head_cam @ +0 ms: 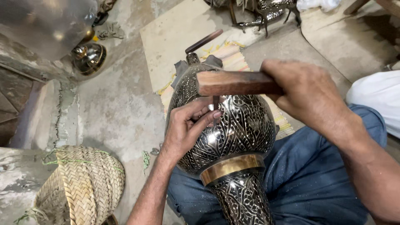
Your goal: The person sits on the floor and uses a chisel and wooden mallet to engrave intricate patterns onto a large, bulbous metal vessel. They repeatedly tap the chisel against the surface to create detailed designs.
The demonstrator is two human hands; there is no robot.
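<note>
On engraved vase (233, 129) in lap: left hand (185, 131) fingers pinched round thin chisel (216, 102), tip touching vase; right hand (310, 98) fist closed round wooden mallet (233, 82).

The vase (233, 129) lies across the person's lap, its neck toward the camera and its far end over the mat (183, 37) on the floor (121, 108). The left hand (187, 125) rests on the vase's left side, pinching a chisel (216, 102) set on its top. The right hand (308, 96) holds a mallet (233, 82) just above the chisel. A basket (83, 183) sits on the floor at near left; a bowl (88, 57) lies far left.
</note>
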